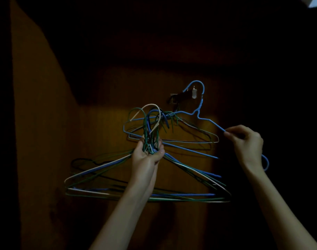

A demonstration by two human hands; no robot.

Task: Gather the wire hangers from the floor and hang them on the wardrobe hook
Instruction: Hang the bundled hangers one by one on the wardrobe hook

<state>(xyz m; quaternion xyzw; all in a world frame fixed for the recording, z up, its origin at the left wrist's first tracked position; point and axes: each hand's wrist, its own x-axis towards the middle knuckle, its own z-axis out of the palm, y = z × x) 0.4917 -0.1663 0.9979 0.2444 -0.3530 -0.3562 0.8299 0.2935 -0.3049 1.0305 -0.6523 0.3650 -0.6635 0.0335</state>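
My left hand (147, 156) grips the necks of a bundle of several wire hangers (93, 191), green, blue and white, held up in front of the wardrobe panel. My right hand (247, 143) pinches the right shoulder of a single blue hanger (199, 115). That hanger's curved top loops over the small wardrobe hook (194, 92), and it tilts down to the right. Another thin hanger (199, 141) shows behind the bundle, below the hook; what it hangs from is hidden.
The brown wooden wardrobe panel (103, 132) fills the middle of the view, dimly lit. Its left side wall (37, 105) slants up to the left. Everything to the right and above is in deep shadow.
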